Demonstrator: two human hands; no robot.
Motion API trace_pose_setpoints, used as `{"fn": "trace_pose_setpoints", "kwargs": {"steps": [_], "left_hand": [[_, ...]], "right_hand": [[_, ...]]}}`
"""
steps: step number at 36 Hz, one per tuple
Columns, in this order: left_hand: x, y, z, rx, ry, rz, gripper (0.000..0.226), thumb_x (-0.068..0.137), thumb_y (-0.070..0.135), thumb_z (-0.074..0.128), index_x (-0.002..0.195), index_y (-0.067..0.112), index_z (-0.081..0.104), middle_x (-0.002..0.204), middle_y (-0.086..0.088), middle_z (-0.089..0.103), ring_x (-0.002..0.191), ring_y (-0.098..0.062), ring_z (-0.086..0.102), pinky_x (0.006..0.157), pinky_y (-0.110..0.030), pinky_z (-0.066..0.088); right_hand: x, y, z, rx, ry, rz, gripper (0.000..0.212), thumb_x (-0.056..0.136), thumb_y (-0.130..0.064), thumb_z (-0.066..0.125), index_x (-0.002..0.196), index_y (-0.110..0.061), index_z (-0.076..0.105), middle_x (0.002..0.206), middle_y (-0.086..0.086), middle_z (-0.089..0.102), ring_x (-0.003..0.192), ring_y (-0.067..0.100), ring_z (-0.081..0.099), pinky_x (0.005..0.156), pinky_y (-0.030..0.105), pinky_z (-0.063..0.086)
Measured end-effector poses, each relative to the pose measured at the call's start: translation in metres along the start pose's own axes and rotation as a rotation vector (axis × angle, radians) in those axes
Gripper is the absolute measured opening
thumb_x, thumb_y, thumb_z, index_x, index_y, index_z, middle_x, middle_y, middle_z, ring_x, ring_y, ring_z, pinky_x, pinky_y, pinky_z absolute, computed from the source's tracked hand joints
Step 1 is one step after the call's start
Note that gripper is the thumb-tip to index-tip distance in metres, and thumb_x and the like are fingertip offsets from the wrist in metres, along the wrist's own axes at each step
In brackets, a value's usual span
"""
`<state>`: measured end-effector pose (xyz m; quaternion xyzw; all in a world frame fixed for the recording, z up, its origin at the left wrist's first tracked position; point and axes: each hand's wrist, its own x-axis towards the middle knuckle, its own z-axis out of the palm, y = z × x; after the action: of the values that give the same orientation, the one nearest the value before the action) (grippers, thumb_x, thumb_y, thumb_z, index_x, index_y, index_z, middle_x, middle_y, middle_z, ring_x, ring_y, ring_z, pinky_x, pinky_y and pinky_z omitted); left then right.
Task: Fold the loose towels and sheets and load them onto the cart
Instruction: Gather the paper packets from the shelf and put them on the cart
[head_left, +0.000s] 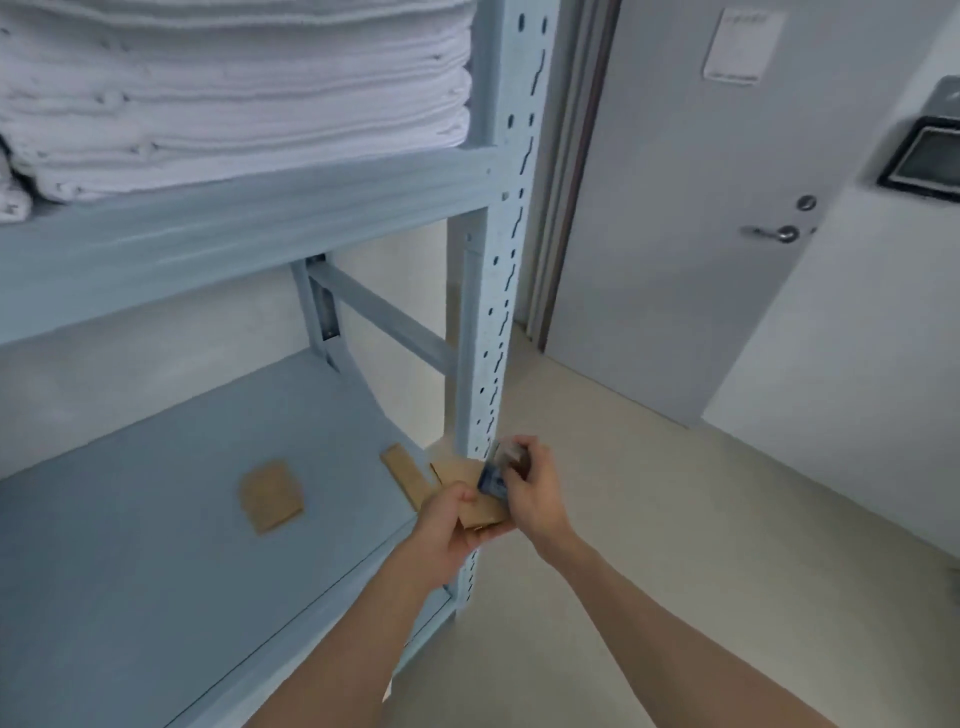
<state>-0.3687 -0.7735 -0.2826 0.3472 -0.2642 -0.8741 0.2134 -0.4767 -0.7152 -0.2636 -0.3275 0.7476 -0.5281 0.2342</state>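
A: Left hand (451, 525) grips a brown cardboard piece (480, 506); right hand (530, 483) pinches a small dark packet (496, 475) beside it.

B: Risk?

A: Loose pinch, so the packet may drop to the floor (649, 467). Folded towels (234, 98) sit far left, upper shelf (249, 218); lower shelf (156, 519) bears cardboard scraps (270, 496). Grey door (701, 208) right; no cart visible.

Lower shelf (156, 519) largely open — upright post (498, 291) blocks its right corner.

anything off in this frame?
Yes. Both hands are busy with a brown box and small packet at the rack post, not linen. Two cardboard pieces lie loose on the lower shelf. Folded towels sit neatly above.
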Motion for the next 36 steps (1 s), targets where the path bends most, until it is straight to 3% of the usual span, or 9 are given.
{"fn": "trace_pose_setpoints", "kwargs": {"steps": [8,12,16,18,21,23,25,29,36], "left_hand": [[0.016,-0.027,0.091,0.039,-0.082,-0.087,0.028,0.092,-0.004,0.041,0.112,-0.008,0.06,0.102,-0.03,0.071,0.087,-0.038,0.074,0.067,-0.045,0.061],[0.025,-0.047,0.141,0.107,-0.124,-0.075,0.027,0.095,-0.002,0.042,0.111,-0.009,0.062,0.097,-0.027,0.073,0.081,-0.034,0.075,0.062,-0.04,0.061],[0.042,-0.067,0.19,0.239,-0.218,-0.017,0.024,0.096,0.003,0.051,0.115,-0.004,0.065,0.106,-0.023,0.073,0.088,-0.032,0.074,0.066,-0.038,0.061],[0.052,-0.076,0.213,0.307,-0.23,0.026,0.024,0.096,0.006,0.053,0.116,-0.001,0.066,0.108,-0.022,0.073,0.092,-0.034,0.074,0.069,-0.038,0.061],[0.066,-0.089,0.248,0.376,-0.252,0.075,0.026,0.095,0.009,0.057,0.119,0.003,0.066,0.113,-0.021,0.072,0.099,-0.035,0.072,0.073,-0.039,0.061],[0.077,-0.097,0.273,0.394,-0.245,0.102,0.026,0.095,0.009,0.057,0.119,0.002,0.066,0.114,-0.022,0.071,0.097,-0.034,0.071,0.074,-0.04,0.06],[0.085,-0.105,0.296,0.395,-0.228,0.126,0.027,0.095,0.008,0.057,0.118,-0.001,0.065,0.113,-0.025,0.07,0.094,-0.035,0.071,0.073,-0.04,0.06],[0.097,-0.118,0.338,0.322,-0.209,0.171,0.027,0.094,0.005,0.054,0.117,-0.005,0.064,0.106,-0.027,0.072,0.093,-0.039,0.072,0.07,-0.042,0.061],[0.11,-0.113,0.393,0.147,-0.241,0.302,0.028,0.091,0.001,0.047,0.116,-0.002,0.059,0.107,-0.024,0.072,0.1,-0.047,0.068,0.073,-0.046,0.061]], "right_hand": [[0.002,0.013,-0.099,0.177,0.171,0.034,0.041,0.083,0.008,0.057,0.118,-0.015,0.053,0.105,0.006,0.061,0.095,0.017,0.06,0.078,0.025,0.052],[0.008,0.024,-0.142,0.284,0.302,0.033,0.056,0.083,0.011,0.06,0.129,-0.018,0.044,0.105,-0.003,0.056,0.087,0.001,0.058,0.073,0.012,0.05],[0.019,0.035,-0.195,0.46,0.359,0.071,0.064,0.085,0.004,0.068,0.132,-0.027,0.039,0.109,0.002,0.06,0.092,0.008,0.063,0.072,0.019,0.053],[0.027,0.041,-0.223,0.541,0.344,0.122,0.048,0.085,0.001,0.069,0.124,-0.018,0.05,0.11,0.008,0.066,0.096,0.018,0.067,0.071,0.022,0.053],[0.039,0.049,-0.263,0.627,0.333,0.158,0.019,0.085,-0.001,0.069,0.104,-0.005,0.07,0.092,0.009,0.075,0.081,0.018,0.07,0.064,0.021,0.052],[0.049,0.054,-0.291,0.714,0.307,0.182,0.009,0.088,-0.001,0.066,0.094,-0.003,0.073,0.089,0.01,0.075,0.083,0.02,0.068,0.074,0.03,0.055],[0.06,0.057,-0.318,0.803,0.289,0.205,0.008,0.09,0.0,0.063,0.092,0.001,0.071,0.088,0.011,0.073,0.086,0.023,0.066,0.086,0.037,0.052],[0.081,0.055,-0.365,1.0,0.258,0.24,0.011,0.093,0.0,0.058,0.096,0.002,0.068,0.087,0.01,0.071,0.079,0.018,0.067,0.072,0.026,0.051],[0.124,0.042,-0.414,1.1,0.261,0.255,0.01,0.094,-0.007,0.059,0.098,0.0,0.065,0.089,0.011,0.069,0.078,0.022,0.063,0.066,0.031,0.056]]}}
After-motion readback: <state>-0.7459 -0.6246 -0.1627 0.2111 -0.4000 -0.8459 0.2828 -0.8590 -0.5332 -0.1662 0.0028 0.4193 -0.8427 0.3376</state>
